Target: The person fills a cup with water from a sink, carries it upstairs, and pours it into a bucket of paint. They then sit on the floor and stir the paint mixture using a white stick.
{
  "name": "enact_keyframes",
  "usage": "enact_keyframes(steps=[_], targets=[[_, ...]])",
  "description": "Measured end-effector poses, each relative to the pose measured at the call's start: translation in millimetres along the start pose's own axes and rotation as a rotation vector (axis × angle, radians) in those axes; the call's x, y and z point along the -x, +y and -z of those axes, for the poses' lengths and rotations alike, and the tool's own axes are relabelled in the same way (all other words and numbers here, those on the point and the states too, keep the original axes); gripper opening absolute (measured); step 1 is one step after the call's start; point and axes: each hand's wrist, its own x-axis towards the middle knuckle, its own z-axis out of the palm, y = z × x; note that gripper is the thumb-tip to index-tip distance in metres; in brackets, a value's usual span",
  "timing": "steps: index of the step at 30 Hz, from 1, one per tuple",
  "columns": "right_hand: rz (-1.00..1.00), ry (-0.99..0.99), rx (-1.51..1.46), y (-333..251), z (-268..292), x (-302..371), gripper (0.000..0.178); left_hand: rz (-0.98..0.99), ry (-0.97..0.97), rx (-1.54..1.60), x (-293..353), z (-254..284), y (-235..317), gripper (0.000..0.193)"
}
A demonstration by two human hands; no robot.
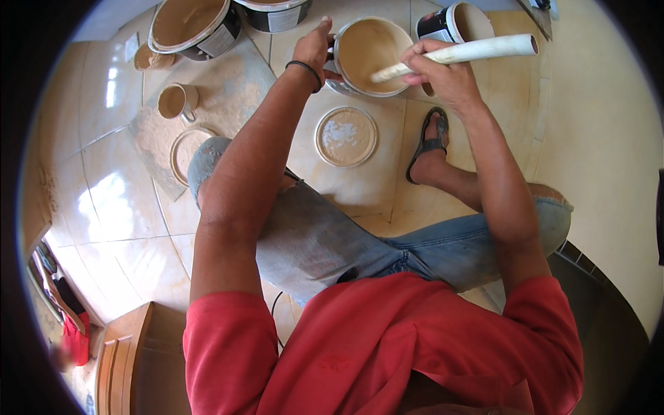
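Observation:
My right hand (443, 75) is closed around a whitish pipe (484, 50). The pipe slants down to the left, and its lower end dips into beige paste in a round bucket (407, 43). Against the left side of that bucket rests my left hand (315, 54), its fingers curved along the wall and partly hidden. A black band circles the left wrist. Just below the bucket lies a round lid (346, 137) smeared with beige and white paste.
Two larger paste buckets, one of them a wide bucket (190, 28), stand at the far left. A mug (177, 102) and another lid (183, 155) sit on a stained board (235, 86). Another bucket (474, 24) is at the far right, beyond my sandalled foot (434, 138).

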Motion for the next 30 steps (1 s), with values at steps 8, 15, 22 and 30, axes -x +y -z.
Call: enact_keyframes(steps=[8, 15, 22, 30], targets=[[0.235, 0.045, 0.411, -1.2, 11.1, -21.2, 0.016, -0.001, -0.009, -0.005, 1.1, -0.8, -0.1, 0.085], [-0.044, 0.002, -0.026, -2.9, -3.6, 1.4, 0.013, 0.006, -0.028, -0.014, 5.6, -2.9, 2.5, 0.086], [0.202, 0.051, 0.356, 3.9, 12.9, -16.9, 0.015, -0.012, -0.038, -0.007, 1.3, -2.9, -0.8, 0.087], [-0.021, 0.067, -0.185, -1.5, -10.9, -5.6, 0.016, -0.004, -0.034, -0.011, 0.9, -3.3, 0.5, 0.085]])
